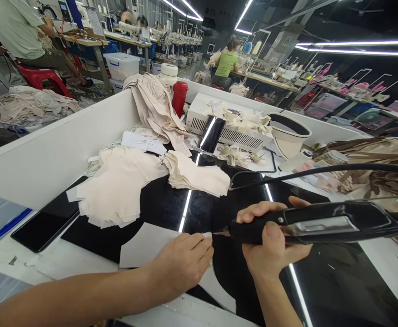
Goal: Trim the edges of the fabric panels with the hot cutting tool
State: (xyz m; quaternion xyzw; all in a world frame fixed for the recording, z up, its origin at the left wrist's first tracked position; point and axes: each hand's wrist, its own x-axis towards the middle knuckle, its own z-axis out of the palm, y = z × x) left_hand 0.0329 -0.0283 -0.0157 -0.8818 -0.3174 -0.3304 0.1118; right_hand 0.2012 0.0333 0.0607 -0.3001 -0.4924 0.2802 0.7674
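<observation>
A: Cutting tool (308,223), black, long and tapered, glossy plastic body with a grey inset strip; thick black cable (321,170) arcs off its rear toward the right. It sits low over the dark glossy surface (165,204), near the front edge.

B: Grip on it?

A: Right hand (270,240) clenched round the narrow front of the tool, thumb on the near side, fingers curled over the top. A small coppery tip (222,233) pokes out at the nose.

B: And the left hand (185,261)?

A: Palm down, fingers flat and loose, holding nothing; it presses on a pale fabric piece (144,243), thin, flat, angular in outline. Its fingertips (206,236) lie just beside the tool tip. Touching or not, cannot tell.

B: Surroundings?

A: A stack of cut cream pieces (117,186), matte, ragged edges, left of centre. A second, neater folded pile (199,175) just beside it. Beige garments (158,109) draped over the white partition wall (49,154). Behind them, a white vented metal box (233,131) strewn with fabric scraps, a red cylindrical container (179,96), a round cream bowl (289,131) with dark rim. Brownish striped cloth (372,154) heaped at right.

B: Other people?

A: A person in a green top (226,63) seated at a far bench, back turned; another seated on a red stool (38,75), upper left.
</observation>
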